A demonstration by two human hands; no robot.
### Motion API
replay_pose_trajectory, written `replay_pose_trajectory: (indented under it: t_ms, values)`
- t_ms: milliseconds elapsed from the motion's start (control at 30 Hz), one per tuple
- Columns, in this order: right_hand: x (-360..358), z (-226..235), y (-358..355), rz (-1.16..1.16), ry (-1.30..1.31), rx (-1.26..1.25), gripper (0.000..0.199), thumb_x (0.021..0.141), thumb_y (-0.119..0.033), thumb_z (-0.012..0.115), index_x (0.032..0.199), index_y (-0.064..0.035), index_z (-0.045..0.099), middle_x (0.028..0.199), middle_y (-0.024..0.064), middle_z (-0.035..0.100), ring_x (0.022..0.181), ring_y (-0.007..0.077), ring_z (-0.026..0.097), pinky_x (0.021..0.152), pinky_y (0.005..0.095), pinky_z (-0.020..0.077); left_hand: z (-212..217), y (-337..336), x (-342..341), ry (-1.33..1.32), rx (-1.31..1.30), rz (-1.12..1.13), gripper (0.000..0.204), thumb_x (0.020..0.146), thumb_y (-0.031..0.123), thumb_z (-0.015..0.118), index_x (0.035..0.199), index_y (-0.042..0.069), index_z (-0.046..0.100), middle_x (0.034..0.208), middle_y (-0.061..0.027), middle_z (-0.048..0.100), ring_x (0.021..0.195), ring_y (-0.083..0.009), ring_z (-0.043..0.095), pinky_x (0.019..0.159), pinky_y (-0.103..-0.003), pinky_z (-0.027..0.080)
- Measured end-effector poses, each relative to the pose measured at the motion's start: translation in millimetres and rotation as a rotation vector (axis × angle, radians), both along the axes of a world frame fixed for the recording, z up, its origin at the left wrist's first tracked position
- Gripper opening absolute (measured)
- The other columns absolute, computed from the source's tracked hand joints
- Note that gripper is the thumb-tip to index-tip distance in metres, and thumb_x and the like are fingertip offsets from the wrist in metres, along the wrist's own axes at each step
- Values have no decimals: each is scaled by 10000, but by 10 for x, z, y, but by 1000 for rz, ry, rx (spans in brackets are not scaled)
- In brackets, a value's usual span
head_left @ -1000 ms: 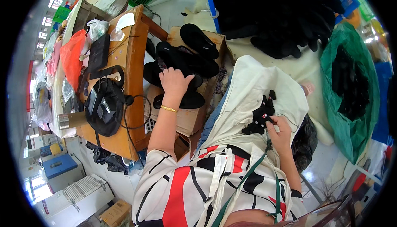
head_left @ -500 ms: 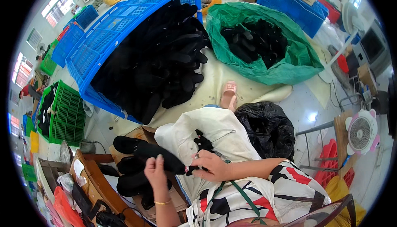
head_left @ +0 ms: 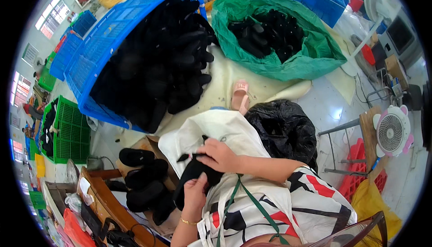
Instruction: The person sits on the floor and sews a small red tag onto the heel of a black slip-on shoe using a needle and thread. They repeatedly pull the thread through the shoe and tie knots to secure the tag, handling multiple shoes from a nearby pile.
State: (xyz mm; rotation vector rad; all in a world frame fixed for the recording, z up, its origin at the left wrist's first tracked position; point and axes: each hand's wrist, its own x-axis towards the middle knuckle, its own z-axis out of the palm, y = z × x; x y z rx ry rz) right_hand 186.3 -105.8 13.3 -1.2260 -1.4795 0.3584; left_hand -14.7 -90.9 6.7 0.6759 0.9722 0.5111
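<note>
I hold a black slipper [head_left: 191, 175] over the white cloth [head_left: 216, 127] on my lap. My left hand [head_left: 195, 195] grips the slipper from below, near its heel end. My right hand [head_left: 220, 154] is closed on its upper part, with small scissors showing at the fingers. More black slippers [head_left: 144, 175] lie stacked in a cardboard box to my left. A large blue crate [head_left: 103, 44] ahead is heaped with black slippers [head_left: 166, 62].
A green sack [head_left: 310, 53] with black slippers sits ahead right. A black plastic bag [head_left: 281, 127] lies beside my right knee, a pink sandal [head_left: 240, 94] on the floor. A small fan [head_left: 391, 132], red stool and wooden table [head_left: 112, 206] stand nearby. Green crates [head_left: 67, 130] are at the left.
The view has swung from the wooden table toward the crates ahead. My left hand left the slippers in the box and now holds a black slipper together with my right hand.
</note>
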Motion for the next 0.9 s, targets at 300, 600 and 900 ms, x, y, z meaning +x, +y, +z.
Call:
replay_pose_trajectory:
  t_ms: [300, 600, 900]
  values:
    - [-234, -185, -130, 139, 227, -364, 132, 893, -121, 673, 942, -3, 637, 814, 132, 593, 730, 283, 582, 662, 366, 476, -140, -28, 114, -208, 71, 212, 411, 916, 29, 637, 1295, -22, 488, 1224, -73, 565, 1090, -155, 558, 997, -316, 442]
    - [-141, -232, -207, 222, 426, -690, 110, 973, -89, 591, 1064, -38, 628, 839, 38, 624, 759, 114, 623, 673, 264, 499, -142, 37, 197, -172, -88, 471, 266, 932, 63, 661, 1194, 13, 656, 1128, -74, 701, 1007, -176, 674, 870, -307, 545]
    - [-163, -172, -88, 212, 335, -920, 100, 970, -115, 597, 1021, -34, 625, 713, -2, 584, 625, 58, 547, 576, 233, 456, -169, 99, 213, -121, -159, 484, 277, 906, 77, 713, 1172, 21, 660, 1096, -61, 701, 963, -163, 670, 851, -308, 545]
